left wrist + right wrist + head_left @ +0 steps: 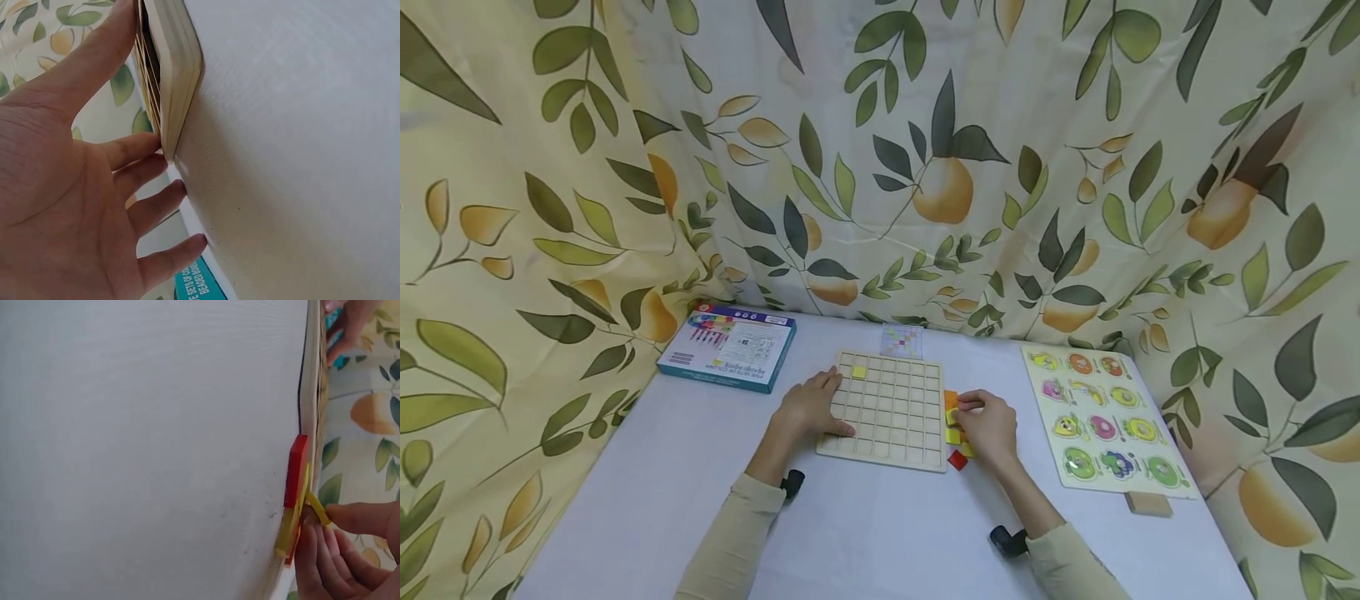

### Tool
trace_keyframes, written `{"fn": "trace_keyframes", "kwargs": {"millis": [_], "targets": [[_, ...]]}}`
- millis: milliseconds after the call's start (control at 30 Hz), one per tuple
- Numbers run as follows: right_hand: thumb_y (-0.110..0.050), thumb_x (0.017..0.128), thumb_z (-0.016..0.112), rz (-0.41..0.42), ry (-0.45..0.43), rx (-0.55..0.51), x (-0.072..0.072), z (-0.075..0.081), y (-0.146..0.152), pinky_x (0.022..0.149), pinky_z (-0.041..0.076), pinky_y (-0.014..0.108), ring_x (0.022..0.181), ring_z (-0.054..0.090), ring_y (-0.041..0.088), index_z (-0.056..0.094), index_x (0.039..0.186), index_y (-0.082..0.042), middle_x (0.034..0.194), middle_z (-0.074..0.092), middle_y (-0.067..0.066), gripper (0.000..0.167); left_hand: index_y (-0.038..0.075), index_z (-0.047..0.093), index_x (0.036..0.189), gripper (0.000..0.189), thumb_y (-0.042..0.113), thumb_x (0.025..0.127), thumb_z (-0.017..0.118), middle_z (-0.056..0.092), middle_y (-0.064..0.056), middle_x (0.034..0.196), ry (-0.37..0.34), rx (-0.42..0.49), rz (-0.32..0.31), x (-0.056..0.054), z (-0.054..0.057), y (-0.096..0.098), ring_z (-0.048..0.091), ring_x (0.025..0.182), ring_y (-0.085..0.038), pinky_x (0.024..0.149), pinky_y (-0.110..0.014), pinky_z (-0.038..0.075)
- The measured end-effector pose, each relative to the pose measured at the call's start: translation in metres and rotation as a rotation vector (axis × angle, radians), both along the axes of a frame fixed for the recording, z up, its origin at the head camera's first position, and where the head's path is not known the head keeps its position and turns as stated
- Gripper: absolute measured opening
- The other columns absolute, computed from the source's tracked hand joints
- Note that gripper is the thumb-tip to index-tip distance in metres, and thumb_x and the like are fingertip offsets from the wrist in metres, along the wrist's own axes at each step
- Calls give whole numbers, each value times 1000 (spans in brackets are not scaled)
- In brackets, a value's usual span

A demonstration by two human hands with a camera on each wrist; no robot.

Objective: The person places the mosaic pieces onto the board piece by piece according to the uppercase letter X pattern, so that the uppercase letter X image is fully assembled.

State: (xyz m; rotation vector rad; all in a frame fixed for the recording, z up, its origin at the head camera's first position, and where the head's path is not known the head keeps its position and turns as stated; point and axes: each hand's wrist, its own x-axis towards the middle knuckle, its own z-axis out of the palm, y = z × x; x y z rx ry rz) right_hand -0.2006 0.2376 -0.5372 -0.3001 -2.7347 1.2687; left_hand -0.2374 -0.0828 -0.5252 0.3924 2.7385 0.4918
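Observation:
A square wooden grid board (pixel 891 421) lies on the table, with one yellow tile (pixel 859 372) in a cell of its far row, towards the left. My left hand (pixel 808 407) rests at the board's left edge, fingers loosely spread and thumb on the near left part. Beyond the board's right edge, my right hand (pixel 991 429) pinches a yellow tile (pixel 317 507) between thumb and fingertips. Under and beside those fingers lie several loose yellow tiles (pixel 952 436), an orange tile (pixel 951 399) and a red tile (pixel 957 460). Part of this pile is hidden by the right hand.
A blue-edged box (pixel 726 346) lies at the back left. Behind the board is a small pattern card (pixel 901 342) with coloured squares. At the right lies a fruit-picture board (pixel 1105 417), with a small wooden block (pixel 1148 504) at its near edge. A leaf-print curtain (pixel 917 167) surrounds the table.

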Motion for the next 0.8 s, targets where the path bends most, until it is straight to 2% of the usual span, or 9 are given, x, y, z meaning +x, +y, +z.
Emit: {"fn": "trace_keyframes", "kwargs": {"millis": [233, 500, 700, 800], "targets": [[-16, 89, 79, -25, 72, -29, -10, 4, -4, 53, 49, 23, 77, 68, 21, 76, 116, -8, 92, 76, 7, 28, 8, 31, 164, 114, 61, 79, 85, 21, -11, 173, 3, 4, 5, 0, 0, 3, 23, 158, -33, 125, -59, 25], [-13, 87, 83, 73, 49, -155, -21, 8, -29, 52, 44, 23, 69, 69, 21, 77, 115, -6, 88, 75, 5, 29, 7, 33, 163, 112, 60, 79, 85, 22, -12, 173, 3, 10, -5, 1, 3, -1, 25, 157, -35, 124, -60, 27], [-15, 88, 83, 117, 40, -233, -30, 6, -43, 64, 54, 23, 82, 75, 25, 77, 115, -3, 92, 77, 5, 30, 7, 34, 163, 112, 60, 79, 85, 23, -12, 172, 6, 27, -1, 2, 2, -2, 26, 157, -35, 124, -60, 27], [-14, 89, 82, 136, 47, -250, -35, 4, -50, 67, 56, 23, 84, 76, 23, 77, 114, -2, 94, 78, 7, 28, 7, 33, 163, 113, 60, 79, 86, 23, -12, 173, 2, 27, 7, 2, 1, -2, 26, 157, -34, 125, -59, 26]]}}
